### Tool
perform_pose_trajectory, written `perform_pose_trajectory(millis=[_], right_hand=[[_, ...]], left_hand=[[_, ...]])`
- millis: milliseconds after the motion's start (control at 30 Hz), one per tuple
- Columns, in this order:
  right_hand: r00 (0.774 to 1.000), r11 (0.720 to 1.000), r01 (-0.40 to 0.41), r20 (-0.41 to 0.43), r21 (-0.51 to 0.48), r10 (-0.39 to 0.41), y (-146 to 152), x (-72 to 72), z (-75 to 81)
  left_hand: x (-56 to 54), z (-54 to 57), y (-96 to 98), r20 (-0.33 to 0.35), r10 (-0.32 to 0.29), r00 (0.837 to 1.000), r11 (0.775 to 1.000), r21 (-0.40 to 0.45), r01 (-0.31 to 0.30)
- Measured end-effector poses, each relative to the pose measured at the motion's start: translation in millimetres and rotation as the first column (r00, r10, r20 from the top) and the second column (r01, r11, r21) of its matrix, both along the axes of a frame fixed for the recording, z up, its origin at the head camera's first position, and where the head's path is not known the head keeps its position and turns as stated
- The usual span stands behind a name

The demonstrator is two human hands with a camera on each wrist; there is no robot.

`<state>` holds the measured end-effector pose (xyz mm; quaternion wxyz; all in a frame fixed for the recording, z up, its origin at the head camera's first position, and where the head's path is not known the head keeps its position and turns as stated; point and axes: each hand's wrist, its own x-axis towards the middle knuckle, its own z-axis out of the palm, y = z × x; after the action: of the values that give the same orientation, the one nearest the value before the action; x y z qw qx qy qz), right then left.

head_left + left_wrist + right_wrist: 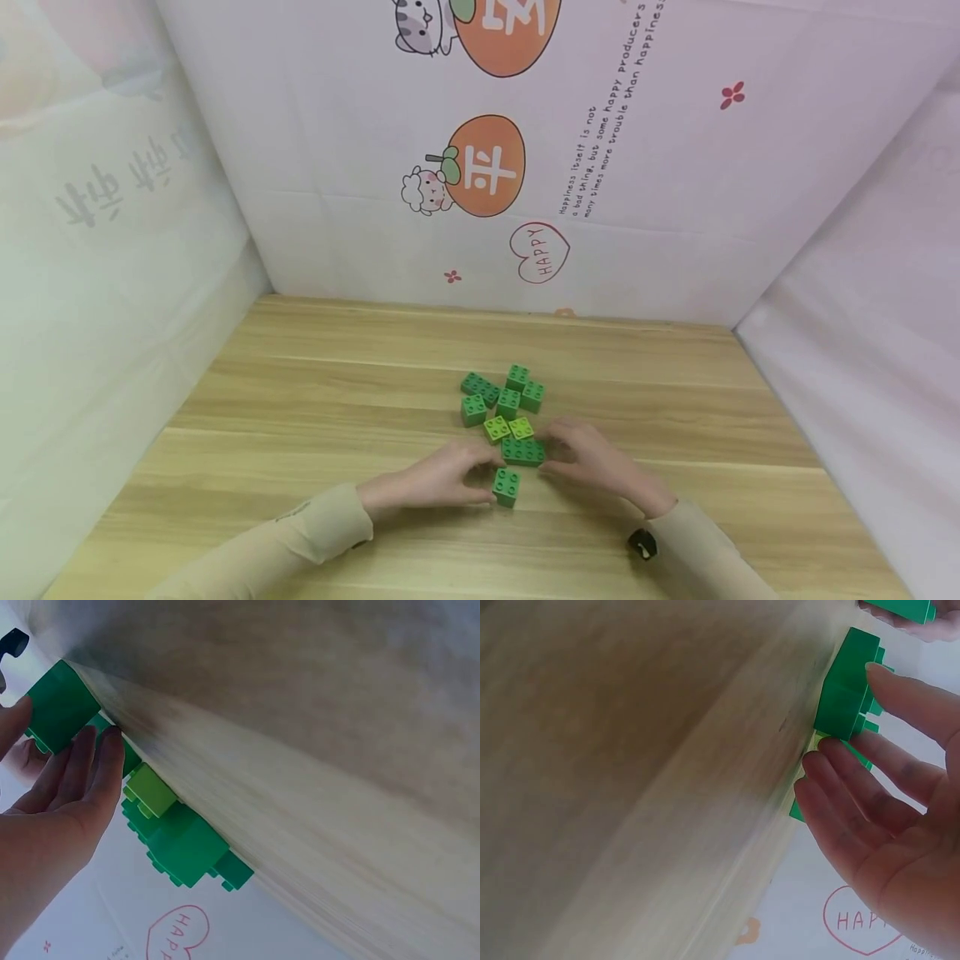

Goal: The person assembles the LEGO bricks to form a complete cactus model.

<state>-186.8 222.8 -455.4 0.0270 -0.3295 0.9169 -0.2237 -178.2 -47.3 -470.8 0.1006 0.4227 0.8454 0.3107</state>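
My left hand (450, 477) reaches in from the left, its thumb right beside a green square brick (506, 487) nearest to me. The index fingertip lies behind that brick, near the left end of a longer green brick (522, 452). In the left wrist view the thumb and spread fingers overlap the square brick (61, 705). My right hand (590, 458) is at the long brick's right end, thumb and fingers apart and loosely bent. In the right wrist view its thumb and index finger overlap the long brick (847, 682).
Two lime bricks (497, 429) lie just behind the long brick. Farther back are several green square bricks (473, 409) and a darker green long brick (480, 387). The wooden table (337, 400) is bounded by printed white cloth walls (637, 267) at the back and sides.
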Motion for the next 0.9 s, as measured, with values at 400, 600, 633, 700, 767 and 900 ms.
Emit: perform_pose_trajectory(millis=[400, 600, 633, 700, 767, 900], right_hand=[[0.999, 1.000, 0.000, -0.045, -0.008, -0.001, -4.8, -1.3, -4.0], [0.999, 1.000, -0.006, -0.053, -0.012, 0.005, -5.3, -2.4, -4.7], [0.999, 1.000, -0.005, -0.052, -0.010, 0.005, -5.4, -2.6, -4.8], [0.999, 1.000, -0.002, -0.048, -0.007, 0.002, -5.6, -3.1, -4.8], [0.999, 1.000, 0.002, -0.044, -0.003, -0.002, -5.8, -3.5, -4.8], [0.999, 1.000, 0.005, -0.041, 0.001, -0.005, -6.1, -3.8, -5.2]], left_hand=[[0.1, -1.8, -0.2, 0.007, 0.016, 1.000, 1.000, 0.021, -0.016], [1.3, 0.3, -1.7, 0.035, 0.036, 0.999, 0.999, 0.011, -0.036], [1.6, 0.6, -2.0, 0.037, 0.038, 0.999, 0.999, 0.009, -0.039], [2.0, 0.9, -2.9, 0.039, 0.044, 0.998, 0.999, 0.003, -0.044], [2.1, 1.1, -3.9, 0.040, 0.047, 0.998, 0.999, 0.003, -0.047], [2.5, 2.4, -6.4, 0.050, 0.056, 0.997, 0.998, 0.010, -0.056]])
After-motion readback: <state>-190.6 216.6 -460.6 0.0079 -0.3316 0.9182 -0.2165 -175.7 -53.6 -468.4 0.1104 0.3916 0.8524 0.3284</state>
